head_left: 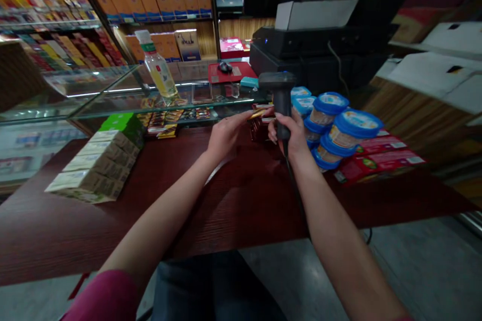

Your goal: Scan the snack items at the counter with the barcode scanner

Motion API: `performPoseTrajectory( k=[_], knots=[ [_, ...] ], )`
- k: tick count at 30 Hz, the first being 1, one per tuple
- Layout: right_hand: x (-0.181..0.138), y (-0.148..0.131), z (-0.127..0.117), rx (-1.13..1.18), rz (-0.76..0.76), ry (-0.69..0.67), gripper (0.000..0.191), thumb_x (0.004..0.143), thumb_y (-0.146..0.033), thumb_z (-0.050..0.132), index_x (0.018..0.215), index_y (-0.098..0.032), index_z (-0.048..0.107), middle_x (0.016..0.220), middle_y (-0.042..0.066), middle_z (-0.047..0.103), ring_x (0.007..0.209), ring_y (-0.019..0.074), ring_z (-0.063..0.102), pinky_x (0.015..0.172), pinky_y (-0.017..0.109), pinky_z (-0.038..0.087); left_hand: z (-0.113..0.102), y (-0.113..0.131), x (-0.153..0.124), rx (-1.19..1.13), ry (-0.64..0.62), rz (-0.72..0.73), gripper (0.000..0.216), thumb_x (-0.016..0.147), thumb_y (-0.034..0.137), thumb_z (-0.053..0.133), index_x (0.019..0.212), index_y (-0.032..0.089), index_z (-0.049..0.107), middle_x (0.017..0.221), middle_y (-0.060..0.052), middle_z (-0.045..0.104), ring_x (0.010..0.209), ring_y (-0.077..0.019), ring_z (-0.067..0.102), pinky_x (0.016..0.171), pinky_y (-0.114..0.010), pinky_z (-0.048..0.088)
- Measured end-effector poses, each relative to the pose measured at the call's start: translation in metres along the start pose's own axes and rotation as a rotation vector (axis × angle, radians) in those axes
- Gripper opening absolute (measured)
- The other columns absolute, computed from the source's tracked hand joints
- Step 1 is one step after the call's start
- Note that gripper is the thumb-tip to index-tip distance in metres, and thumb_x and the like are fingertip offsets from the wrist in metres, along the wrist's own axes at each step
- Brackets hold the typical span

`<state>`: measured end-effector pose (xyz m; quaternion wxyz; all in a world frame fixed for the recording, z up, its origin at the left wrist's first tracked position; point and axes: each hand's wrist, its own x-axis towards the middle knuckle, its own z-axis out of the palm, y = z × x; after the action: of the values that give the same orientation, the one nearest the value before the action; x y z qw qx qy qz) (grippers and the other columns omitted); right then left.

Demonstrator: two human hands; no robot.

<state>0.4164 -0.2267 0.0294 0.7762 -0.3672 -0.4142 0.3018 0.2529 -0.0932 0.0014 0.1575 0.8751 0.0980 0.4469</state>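
Observation:
My right hand [294, 135] is wrapped around the handle of a black barcode scanner [277, 81], its head raised and its cable hanging down toward the counter's front edge. My left hand [227, 133] reaches forward from the left, fingers closed on a small gold packet [259, 113]; the fingertips are partly blurred. Just below that packet are dark red packets [258, 130], partly hidden by my hands. Several blue-lidded tubs [356, 124] are stacked to the right of the scanner.
Pale green-and-white cartons [94, 163] line the counter's left side. Small packets [161, 123] lie by the glass case, where a bottle [158, 67] stands. Red boxes [384, 158] sit beside the tubs. Behind are a mouse [225, 67] and a black machine [301, 62].

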Motion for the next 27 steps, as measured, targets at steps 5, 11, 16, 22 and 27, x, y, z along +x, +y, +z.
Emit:
performPoseTrajectory(
  k=[5, 11, 16, 22, 27],
  knots=[
    [-0.001, -0.011, -0.007, 0.012, -0.01, -0.03, 0.024, 0.084, -0.044, 0.076, 0.091, -0.024, 0.065, 0.058, -0.007, 0.055, 0.039, 0.0095, 0.041, 0.036, 0.024, 0.032, 0.06, 0.012, 0.027, 0.173, -0.246, 0.282, 0.033, 0.103, 0.01, 0.062, 0.131, 0.018, 0.078, 0.139, -0.014, 0.078, 0.136, -0.0244, 0.072, 0.117, -0.041, 0.058],
    [0.002, -0.007, -0.011, 0.036, 0.035, -0.033, 0.033, 0.086, -0.053, 0.076, 0.098, -0.025, 0.063, 0.053, -0.007, 0.049, 0.041, 0.012, 0.041, 0.038, 0.025, 0.034, 0.092, 0.008, 0.035, 0.181, -0.315, 0.165, 0.031, 0.1, 0.008, 0.064, 0.127, 0.012, 0.077, 0.139, -0.02, 0.077, 0.141, -0.0288, 0.068, 0.122, -0.044, 0.053],
    [0.001, -0.001, -0.008, 0.048, 0.068, -0.041, 0.032, 0.085, -0.051, 0.076, 0.093, -0.025, 0.059, 0.055, -0.007, 0.048, 0.042, 0.0122, 0.041, 0.039, 0.026, 0.035, 0.088, 0.005, 0.02, 0.123, -0.325, 0.161, 0.049, 0.104, 0.018, 0.059, 0.153, 0.016, 0.061, 0.163, -0.017, 0.06, 0.159, -0.0278, 0.05, 0.135, -0.051, 0.039],
    [-0.009, 0.015, 0.007, 0.052, 0.236, -0.124, 0.034, 0.077, -0.049, 0.081, 0.091, -0.025, 0.06, 0.066, -0.004, 0.06, 0.045, 0.0109, 0.041, 0.04, 0.025, 0.034, 0.002, -0.017, -0.04, 0.221, -0.207, 0.031, 0.06, 0.104, 0.013, 0.045, 0.164, 0.022, 0.049, 0.172, -0.011, 0.05, 0.166, -0.023, 0.038, 0.138, -0.051, 0.033],
    [-0.027, 0.034, 0.032, 0.086, 0.379, -0.24, 0.032, 0.078, -0.041, 0.078, 0.101, -0.023, 0.066, 0.096, 0.003, 0.075, 0.047, 0.0081, 0.042, 0.038, 0.025, 0.03, -0.108, -0.093, -0.087, 0.4, -0.098, -0.356, 0.072, 0.092, 0.006, 0.048, 0.164, 0.015, 0.05, 0.175, -0.014, 0.044, 0.167, -0.0263, 0.036, 0.139, -0.05, 0.029]
  ],
)
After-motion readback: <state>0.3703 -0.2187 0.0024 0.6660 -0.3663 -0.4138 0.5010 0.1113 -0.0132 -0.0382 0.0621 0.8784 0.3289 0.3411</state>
